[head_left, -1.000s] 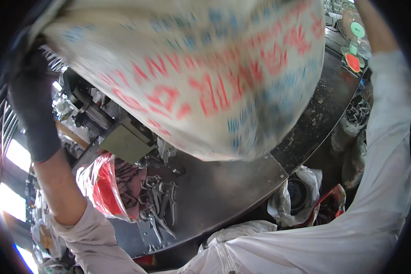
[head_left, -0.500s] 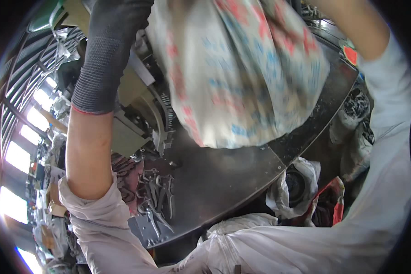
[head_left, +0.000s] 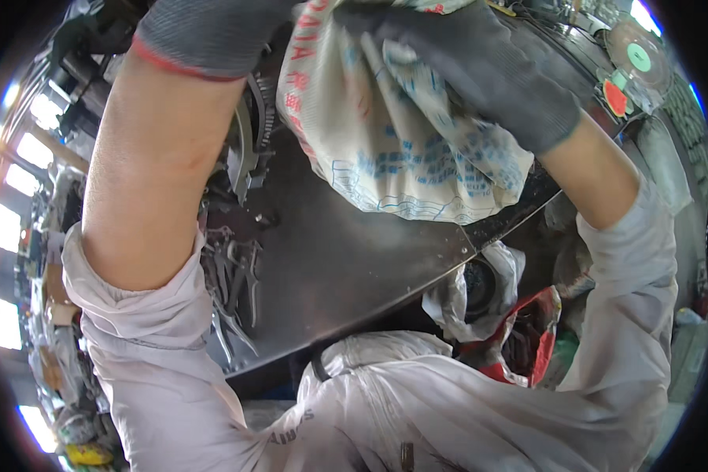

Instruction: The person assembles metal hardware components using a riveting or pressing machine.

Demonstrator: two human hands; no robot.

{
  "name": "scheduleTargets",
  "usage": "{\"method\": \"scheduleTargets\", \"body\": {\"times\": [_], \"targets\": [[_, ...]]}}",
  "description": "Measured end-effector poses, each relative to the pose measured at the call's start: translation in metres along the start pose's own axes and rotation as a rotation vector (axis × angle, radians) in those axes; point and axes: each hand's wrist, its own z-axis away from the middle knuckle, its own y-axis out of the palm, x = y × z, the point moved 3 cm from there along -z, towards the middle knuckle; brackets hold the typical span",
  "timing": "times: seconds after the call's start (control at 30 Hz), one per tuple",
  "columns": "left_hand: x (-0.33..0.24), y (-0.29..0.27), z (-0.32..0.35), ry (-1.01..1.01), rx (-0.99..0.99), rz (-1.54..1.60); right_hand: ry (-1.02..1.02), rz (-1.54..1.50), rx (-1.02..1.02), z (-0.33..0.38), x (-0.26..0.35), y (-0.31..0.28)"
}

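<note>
A white woven sack with red and blue print hangs over the dark metal bench. My right hand, in a dark grey knitted glove, grips the sack's upper part, its fingers reaching across the cloth. My left hand wears a matching glove with a red cuff edge. It is at the top edge beside the sack's upper left side, its fingers cut off from view. The sack's mouth and whatever is inside it are hidden.
Plier-shaped metal pieces lie on the bench's left, below a curved metal part. Past the bench's near edge stand a white bag and a red bag. A small fan is at the far right.
The sack has slumped and folded. My right hand has come into view on it, while my left forearm has shifted toward the top edge.
</note>
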Motion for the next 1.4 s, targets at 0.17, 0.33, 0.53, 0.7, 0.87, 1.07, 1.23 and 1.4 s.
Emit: {"method": "scheduleTargets", "body": {"times": [0.17, 0.33, 0.53, 0.7, 0.87, 1.07, 1.23, 1.4], "targets": [[-0.009, 0.010, 0.009, -0.156, 0.165, 0.728, -0.447, 0.792, -0.267, -0.025, -0.029, -0.069], [-0.179, 0.119, 0.055, -0.060, 0.215, 0.396, -0.329, 0.753, -0.345, 0.017, -0.060, -0.088], [-0.232, 0.254, 0.206, -0.134, 0.500, 0.318, -0.291, 0.692, -0.375, 0.039, -0.076, -0.085], [-0.173, 0.289, 0.212, -0.116, 0.791, 0.126, -0.144, 0.705, -0.474, 0.121, -0.097, -0.107], [-0.171, 0.286, 0.197, -0.212, 0.834, 0.008, 0.010, 0.679, -0.549, 0.207, -0.131, -0.112], [-0.216, 0.267, 0.215, -0.089, 0.679, 0.107, 0.080, 0.607, -0.571, 0.249, -0.165, -0.106], [-0.175, 0.258, 0.218, -0.065, 0.657, 0.003, 0.175, 0.514, -0.590, 0.309, -0.193, -0.082], [-0.136, 0.278, 0.198, -0.282, 0.301, -0.066, 0.238, 0.483, -0.633, 0.368, -0.200, -0.079]]}}
